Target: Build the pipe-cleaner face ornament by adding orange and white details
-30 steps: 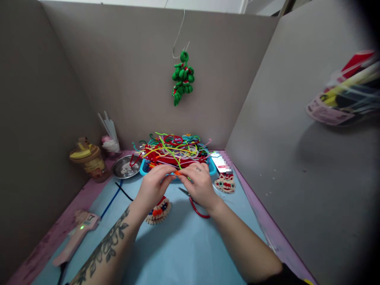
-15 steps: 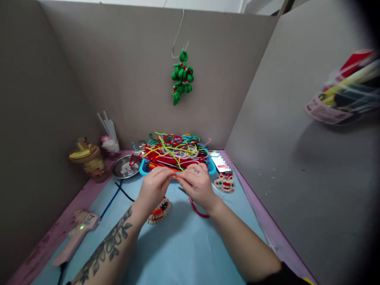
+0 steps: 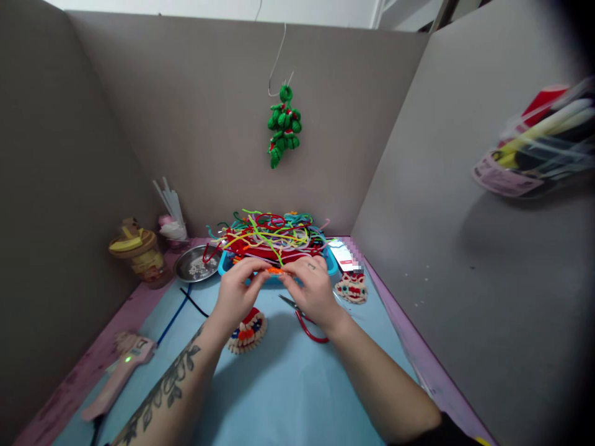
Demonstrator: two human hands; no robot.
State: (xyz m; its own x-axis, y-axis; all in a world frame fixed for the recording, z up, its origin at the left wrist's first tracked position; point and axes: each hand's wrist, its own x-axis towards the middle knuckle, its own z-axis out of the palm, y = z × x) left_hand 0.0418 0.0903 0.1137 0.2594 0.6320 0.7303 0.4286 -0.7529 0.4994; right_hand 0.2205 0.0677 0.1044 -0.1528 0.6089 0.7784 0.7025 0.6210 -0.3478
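Between my two hands, just in front of the blue basket, is a short orange pipe cleaner [image 3: 275, 271]. My left hand [image 3: 239, 288] pinches its left end between thumb and fingertips. The right end is pinched by my right hand [image 3: 312, 286]. Below my left wrist lies a cream, red and blue pipe-cleaner piece [image 3: 247, 333] with orange parts on it. Red-handled scissors [image 3: 310, 328] rest on the blue mat under my right hand, which partly covers them.
A blue basket [image 3: 224, 263] heaped with coloured pipe cleaners stands at the back. Left are a metal dish [image 3: 186, 267], a cup [image 3: 142, 260] and a pink glue gun [image 3: 121, 375]. A phone [image 3: 343, 255] and a second cream-red piece [image 3: 352, 288] lie right. Grey panels enclose the table.
My fingertips have drawn slightly apart, so more of the orange pipe cleaner shows between them. More of the scissors and of the cream piece is visible. The view has shifted slightly.
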